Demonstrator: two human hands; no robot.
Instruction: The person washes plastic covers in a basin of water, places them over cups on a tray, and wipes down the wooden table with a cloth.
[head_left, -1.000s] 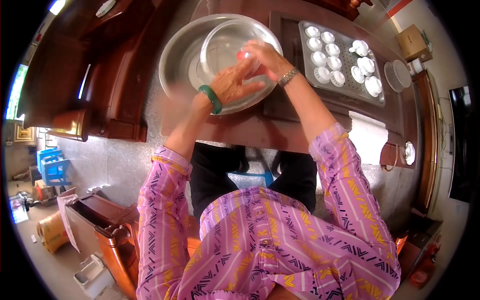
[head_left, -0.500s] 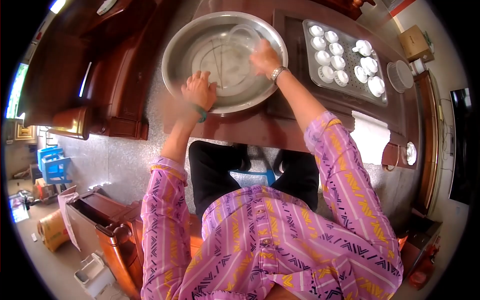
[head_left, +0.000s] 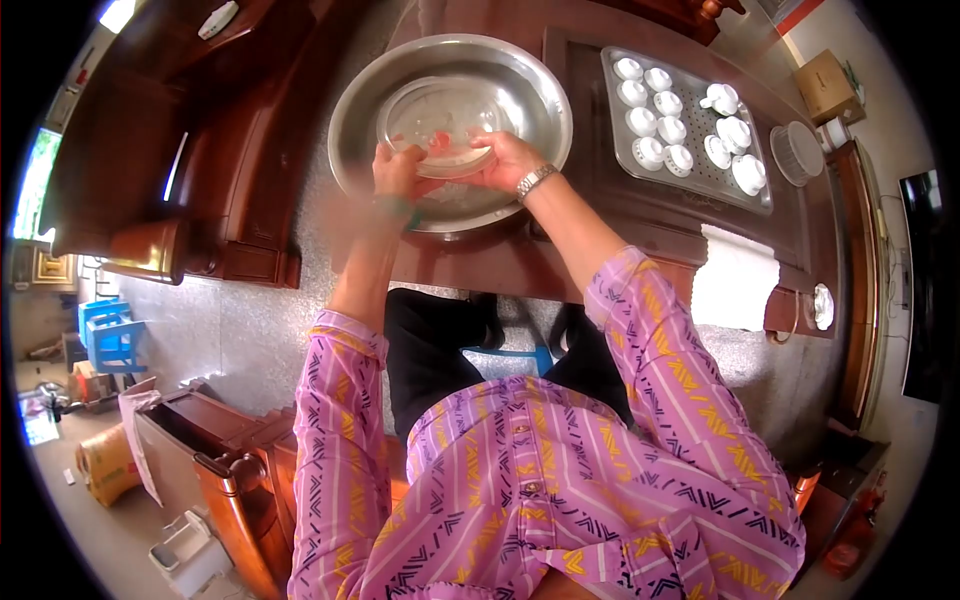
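Note:
Both of my hands are over a wide metal basin on the table. My left hand grips the near left edge of a clear round dish. On its near right edge, my right hand is closed, with a metal watch on that wrist. Through the see-through dish, pinkish fingertips or reflections show. It lies within the basin's outline, tilted slightly toward me. Whether it touches the basin's bottom I cannot tell.
To the right, a perforated metal tray bears several white cups and a small white teapot. A white ribbed container stands beyond it. White paper hangs over the table edge. Dark wooden furniture stands at left.
My right hand has come from the basin's right side toward the middle. My left hand has closed on the dish's edge. The clear dish is now between both hands.

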